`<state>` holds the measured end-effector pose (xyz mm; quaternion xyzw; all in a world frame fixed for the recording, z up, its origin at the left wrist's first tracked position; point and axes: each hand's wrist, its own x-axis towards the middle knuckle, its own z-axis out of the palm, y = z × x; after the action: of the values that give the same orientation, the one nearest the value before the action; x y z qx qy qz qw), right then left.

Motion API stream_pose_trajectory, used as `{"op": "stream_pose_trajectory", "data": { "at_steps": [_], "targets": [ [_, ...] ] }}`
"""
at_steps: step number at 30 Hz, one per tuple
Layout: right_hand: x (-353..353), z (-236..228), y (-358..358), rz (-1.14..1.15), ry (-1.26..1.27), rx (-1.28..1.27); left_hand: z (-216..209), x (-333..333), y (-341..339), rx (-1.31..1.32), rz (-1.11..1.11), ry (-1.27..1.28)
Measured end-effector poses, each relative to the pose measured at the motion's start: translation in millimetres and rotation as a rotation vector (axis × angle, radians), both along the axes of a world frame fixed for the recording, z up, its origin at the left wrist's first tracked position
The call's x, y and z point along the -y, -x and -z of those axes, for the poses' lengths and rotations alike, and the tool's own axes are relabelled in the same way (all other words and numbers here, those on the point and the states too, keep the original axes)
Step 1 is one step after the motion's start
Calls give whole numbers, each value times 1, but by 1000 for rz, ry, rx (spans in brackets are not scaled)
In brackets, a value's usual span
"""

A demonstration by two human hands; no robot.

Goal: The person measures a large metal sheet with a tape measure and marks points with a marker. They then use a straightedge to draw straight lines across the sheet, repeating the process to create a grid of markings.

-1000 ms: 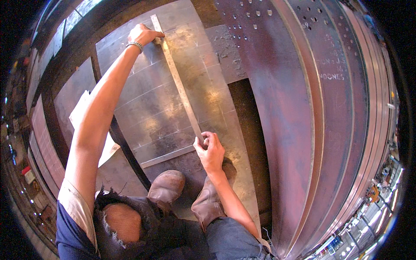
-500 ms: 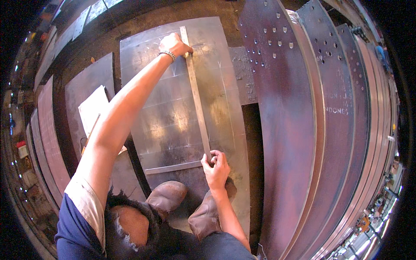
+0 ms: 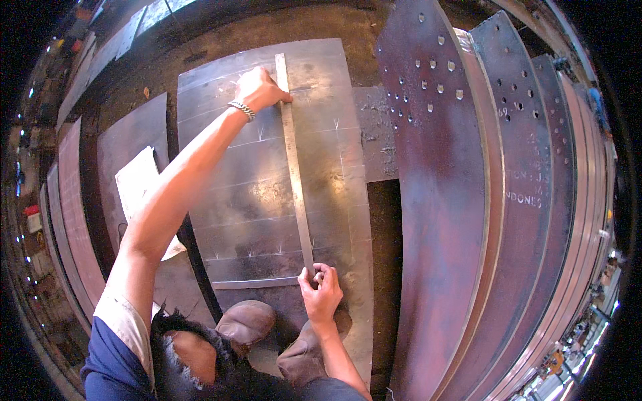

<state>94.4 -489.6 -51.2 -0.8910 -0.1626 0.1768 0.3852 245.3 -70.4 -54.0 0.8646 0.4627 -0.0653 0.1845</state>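
A: Where's the long steel ruler point(image 3: 294, 167)?

B: Flat on the grey metal sheet point(image 3: 267, 194), running lengthwise from the far end toward the person, slightly slanted. It crosses several faint scribed lines on the sheet.

A: Left hand point(image 3: 259, 88)?

B: Arm stretched far out, bracelet on the wrist. The hand presses down beside the ruler's far end, fingers together and laid against its left edge, pinning it to the sheet.

A: Right hand point(image 3: 321, 291)?

B: At the ruler's near end, close to the body. Fingers curled tight together at the tip of the ruler. Something thin may be pinched there, but I cannot tell; it's hidden by the fingers.

A: Around them?

B: The sheet lies on the floor. Two brown shoes point(image 3: 247, 321) at its near edge, one partly on the sheet. A pale sheet of paper point(image 3: 137, 184) lies to the left on a darker plate. To the right, large rust-coloured steel plates point(image 3: 435, 200) with rows of drilled holes, overlapping one another, just beside the grey sheet.
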Motion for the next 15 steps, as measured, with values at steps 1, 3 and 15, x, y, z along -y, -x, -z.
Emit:
{"op": "stream_pose_trajectory", "data": {
  "at_steps": [1, 3, 15],
  "targets": [
    [0, 1, 0, -6, -3, 8, 1, -2, 4, 6, 6, 10],
    [-1, 2, 1, -16, -10, 23, 3, -4, 7, 65, 29, -3],
    [1, -8, 0, -7, -24, -25, -16, 11, 6, 21, 14, 86]
  ]
}}
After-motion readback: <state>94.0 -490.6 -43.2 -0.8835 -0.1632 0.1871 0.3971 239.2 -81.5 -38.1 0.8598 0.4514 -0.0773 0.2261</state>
